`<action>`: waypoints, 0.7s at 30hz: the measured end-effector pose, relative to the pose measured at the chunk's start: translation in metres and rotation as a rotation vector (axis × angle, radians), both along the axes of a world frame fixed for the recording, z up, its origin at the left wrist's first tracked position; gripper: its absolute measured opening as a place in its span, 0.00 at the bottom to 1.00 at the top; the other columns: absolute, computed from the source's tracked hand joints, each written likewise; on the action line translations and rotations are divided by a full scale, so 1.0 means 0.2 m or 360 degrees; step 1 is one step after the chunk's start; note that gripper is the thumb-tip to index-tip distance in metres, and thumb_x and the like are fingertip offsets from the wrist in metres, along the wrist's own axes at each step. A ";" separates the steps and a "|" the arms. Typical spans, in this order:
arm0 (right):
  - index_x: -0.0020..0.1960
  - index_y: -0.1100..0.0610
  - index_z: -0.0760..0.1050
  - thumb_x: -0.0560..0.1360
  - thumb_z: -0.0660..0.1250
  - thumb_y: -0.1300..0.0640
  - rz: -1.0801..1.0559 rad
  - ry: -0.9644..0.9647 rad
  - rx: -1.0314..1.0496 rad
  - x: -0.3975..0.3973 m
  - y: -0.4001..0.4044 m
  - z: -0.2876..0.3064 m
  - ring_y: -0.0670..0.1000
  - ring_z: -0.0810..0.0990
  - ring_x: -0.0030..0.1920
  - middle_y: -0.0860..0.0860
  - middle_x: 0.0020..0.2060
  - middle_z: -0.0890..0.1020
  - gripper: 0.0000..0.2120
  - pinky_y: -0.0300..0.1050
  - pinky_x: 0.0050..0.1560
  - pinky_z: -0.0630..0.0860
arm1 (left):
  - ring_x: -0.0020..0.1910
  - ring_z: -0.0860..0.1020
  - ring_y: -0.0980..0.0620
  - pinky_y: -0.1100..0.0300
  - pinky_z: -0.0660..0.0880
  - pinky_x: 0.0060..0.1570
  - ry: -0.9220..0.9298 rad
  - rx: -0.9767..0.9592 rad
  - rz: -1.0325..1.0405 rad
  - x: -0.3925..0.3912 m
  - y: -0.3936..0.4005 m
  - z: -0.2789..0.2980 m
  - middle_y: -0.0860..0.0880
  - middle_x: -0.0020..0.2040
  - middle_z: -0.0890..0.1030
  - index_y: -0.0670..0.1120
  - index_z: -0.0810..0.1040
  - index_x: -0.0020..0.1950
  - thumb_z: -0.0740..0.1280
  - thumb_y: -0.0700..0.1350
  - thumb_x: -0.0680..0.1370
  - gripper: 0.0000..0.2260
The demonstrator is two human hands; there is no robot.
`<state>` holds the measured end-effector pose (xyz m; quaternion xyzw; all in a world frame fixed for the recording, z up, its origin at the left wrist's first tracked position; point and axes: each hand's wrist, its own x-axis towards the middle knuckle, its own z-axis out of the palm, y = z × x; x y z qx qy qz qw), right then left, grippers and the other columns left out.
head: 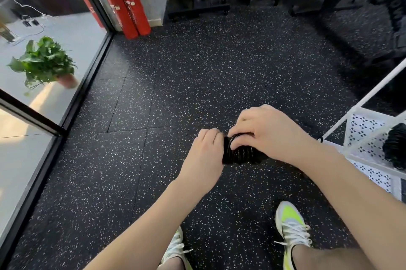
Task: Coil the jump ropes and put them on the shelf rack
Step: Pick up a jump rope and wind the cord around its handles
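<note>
Jump rope (239, 155), a light, springy black coil held above the floor (175, 85) near the shelf rack (360, 151), is gripped by my left hand (205, 151) and right hand (267, 131), fingers curled around the whole bundle to prevent unwinding.

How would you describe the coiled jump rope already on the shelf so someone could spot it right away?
Find the white perforated shelf rack at the right edge of the view. On its upper shelf lies a coiled jump rope, a black bundle. Unlike the other black coil, gripped in both hands over the speckled floor, nobody is touching it.
</note>
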<state>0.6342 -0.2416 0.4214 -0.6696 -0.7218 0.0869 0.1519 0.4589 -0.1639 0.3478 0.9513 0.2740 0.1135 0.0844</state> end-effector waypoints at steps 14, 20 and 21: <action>0.43 0.52 0.87 0.77 0.69 0.68 -0.0550 0.1545 -0.0436 0.14 -0.01 -0.18 0.46 0.85 0.44 0.48 0.41 0.87 0.13 0.47 0.55 0.80 | 0.59 0.78 0.48 0.52 0.79 0.54 -0.0417 -0.0108 -0.0007 -0.05 -0.03 0.09 0.50 0.58 0.81 0.46 0.78 0.61 0.74 0.42 0.72 0.18; 0.45 0.57 0.72 0.83 0.55 0.65 -0.0215 0.0414 -0.0553 -0.10 -0.04 -0.34 0.51 0.80 0.38 0.50 0.37 0.80 0.11 0.48 0.41 0.78 | 0.58 0.75 0.48 0.62 0.69 0.55 -0.0551 -0.0268 0.0303 0.00 -0.04 0.13 0.49 0.58 0.77 0.44 0.76 0.63 0.75 0.34 0.71 0.23; 0.47 0.57 0.72 0.83 0.55 0.64 -0.0201 0.0353 -0.0571 -0.15 -0.04 -0.36 0.54 0.79 0.37 0.51 0.37 0.78 0.10 0.49 0.38 0.75 | 0.57 0.75 0.48 0.61 0.69 0.54 -0.0593 -0.0258 0.0359 0.01 -0.03 0.13 0.49 0.57 0.77 0.44 0.76 0.62 0.74 0.32 0.70 0.22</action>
